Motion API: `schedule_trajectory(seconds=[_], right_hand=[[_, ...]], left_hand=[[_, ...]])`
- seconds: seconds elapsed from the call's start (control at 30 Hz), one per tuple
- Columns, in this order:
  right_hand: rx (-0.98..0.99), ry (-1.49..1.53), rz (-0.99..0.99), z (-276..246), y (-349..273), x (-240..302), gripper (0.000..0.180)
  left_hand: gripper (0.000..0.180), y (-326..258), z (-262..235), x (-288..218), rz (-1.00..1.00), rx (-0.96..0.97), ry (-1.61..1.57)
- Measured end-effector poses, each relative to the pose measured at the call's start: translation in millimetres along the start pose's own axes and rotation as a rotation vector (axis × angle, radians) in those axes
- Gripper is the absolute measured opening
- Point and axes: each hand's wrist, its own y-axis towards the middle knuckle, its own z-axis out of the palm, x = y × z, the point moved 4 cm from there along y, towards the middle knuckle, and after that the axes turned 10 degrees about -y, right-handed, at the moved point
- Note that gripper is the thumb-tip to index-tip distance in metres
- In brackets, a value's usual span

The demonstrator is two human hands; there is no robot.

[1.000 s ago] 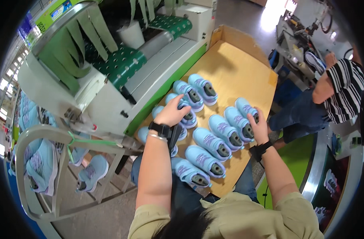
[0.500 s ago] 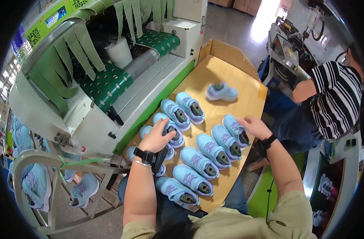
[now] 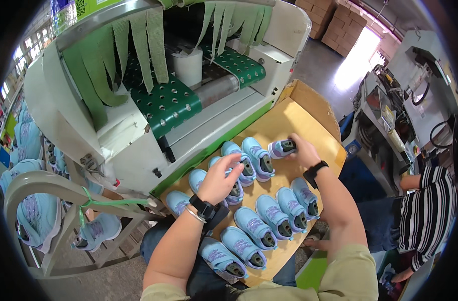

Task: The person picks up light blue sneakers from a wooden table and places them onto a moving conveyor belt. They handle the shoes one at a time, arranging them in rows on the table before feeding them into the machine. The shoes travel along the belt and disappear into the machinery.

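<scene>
Bright, even daylight. Blown-out glare on the floor (image 3: 356, 67) at 1 o'clock, from a doorway. Soft short shadows under the shoes (image 3: 259, 228) on the worktop (image 3: 294, 120). Centre sharp; slight softness toward the rim. Strong fisheye bending, black vignette all round. Windows (image 3: 11, 93) at 9 o'clock overexposed.

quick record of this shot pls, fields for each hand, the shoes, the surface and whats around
left hand: palm down, resting on a blue shoe in the row by the machine
right hand: grip closed on a single blue shoe, apart from the rest
other shoes: light blue, small, lying in rows; one pair beside the left hand
surface: tan board with a raised cardboard edge
machine: white conveyor with perforated green belt and hanging green strips
left rack: more blue shoes
right: person in striped top
</scene>
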Motion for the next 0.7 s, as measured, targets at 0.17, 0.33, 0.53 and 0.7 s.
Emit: schedule_trajectory(seconds=[0.17, 0.33, 0.53, 0.7], right_hand=[[-0.361, -0.193, -0.474, -97.3, -73.2, 102.9, 0.061], [-0.348, -0.062, -0.679, -130.5, -113.0, 134.5, 0.058], [-0.15, 0.261, 0.139, -37.5, -183.8, -0.2, 0.058], [-0.15, 0.439, 0.258, 41.2, -229.7, -18.5, 0.077]], left_hand=[[0.066, -1.8, 27.1, 5.5, -0.312, 0.063, -0.267], [0.065, -20.9, 62.7, -21.4, -0.655, 0.424, -0.972], [0.071, 5.2, 9.4, -70.4, -0.208, 0.117, -1.263], [0.069, 24.2, -71.7, -60.3, 0.054, 0.101, -1.253]])
